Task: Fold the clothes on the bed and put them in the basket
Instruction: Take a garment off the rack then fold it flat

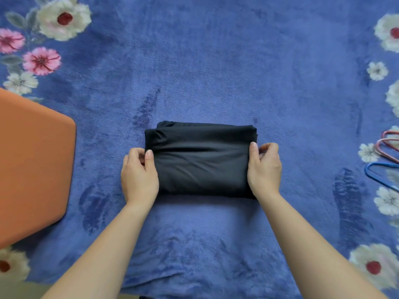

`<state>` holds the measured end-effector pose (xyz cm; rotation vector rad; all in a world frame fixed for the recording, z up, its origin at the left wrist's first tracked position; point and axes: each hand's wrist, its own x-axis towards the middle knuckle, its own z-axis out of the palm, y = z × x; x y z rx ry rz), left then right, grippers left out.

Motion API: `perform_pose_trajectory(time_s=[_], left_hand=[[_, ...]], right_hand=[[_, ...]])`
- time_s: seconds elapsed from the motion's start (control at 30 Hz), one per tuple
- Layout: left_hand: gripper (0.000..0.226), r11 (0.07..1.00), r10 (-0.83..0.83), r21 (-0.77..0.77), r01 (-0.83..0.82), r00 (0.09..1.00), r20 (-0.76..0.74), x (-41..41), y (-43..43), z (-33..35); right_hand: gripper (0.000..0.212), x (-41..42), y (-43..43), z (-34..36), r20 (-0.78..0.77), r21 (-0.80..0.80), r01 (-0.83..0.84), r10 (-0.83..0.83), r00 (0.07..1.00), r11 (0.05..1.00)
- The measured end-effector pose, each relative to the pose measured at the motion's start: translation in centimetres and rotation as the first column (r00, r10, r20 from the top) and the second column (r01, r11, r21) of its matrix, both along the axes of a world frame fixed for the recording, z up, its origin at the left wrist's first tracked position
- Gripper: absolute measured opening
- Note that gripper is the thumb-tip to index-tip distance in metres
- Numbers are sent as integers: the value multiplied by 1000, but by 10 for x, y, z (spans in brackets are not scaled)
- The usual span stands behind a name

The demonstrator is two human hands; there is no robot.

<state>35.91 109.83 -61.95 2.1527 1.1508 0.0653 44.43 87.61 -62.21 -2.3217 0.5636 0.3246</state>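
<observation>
A black garment (pixel 200 160), folded into a compact rectangle, lies in the middle of the blue flowered bed cover (pixel 216 61). My left hand (pixel 139 173) grips its left end, thumb on top and fingers tucked under the edge. My right hand (pixel 264 169) holds the right end the same way, thumb on the fabric. Both forearms reach in from the bottom of the view. An orange, flat-sided object (pixel 32 165) stands at the left edge; I cannot tell whether it is the basket.
Pink and blue clothes hangers (pixel 384 156) lie at the right edge of the bed cover. Flower prints run along both sides. The near edge of the bed shows at the bottom left.
</observation>
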Motion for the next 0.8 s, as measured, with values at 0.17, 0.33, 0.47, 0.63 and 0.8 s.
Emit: perform_pose_trajectory(time_s=[0.17, 0.33, 0.47, 0.63, 0.8], left_hand=[[31, 947, 153, -269, -172, 984, -92, 9, -11, 19], [37, 564, 177, -760, -323, 946, -271, 13, -5, 41], [25, 285, 121, -878, -385, 923, -366, -6, -3, 83], [45, 95, 250, -933, -346, 916, -314, -51, -3, 153], [56, 44, 353, -982, -185, 922, -158, -72, 8, 242]], right_hand=[[36, -23, -4, 17, -160, 114, 99, -80, 984, 988], [32, -19, -18, 51, -609, 544, 528, -126, 783, 652], [27, -21, -29, 93, -694, 568, 604, -68, 716, 560], [23, -46, -30, 161, -660, 655, 583, -12, 751, 480], [27, -58, -16, 243, -553, 805, 519, 47, 832, 288]])
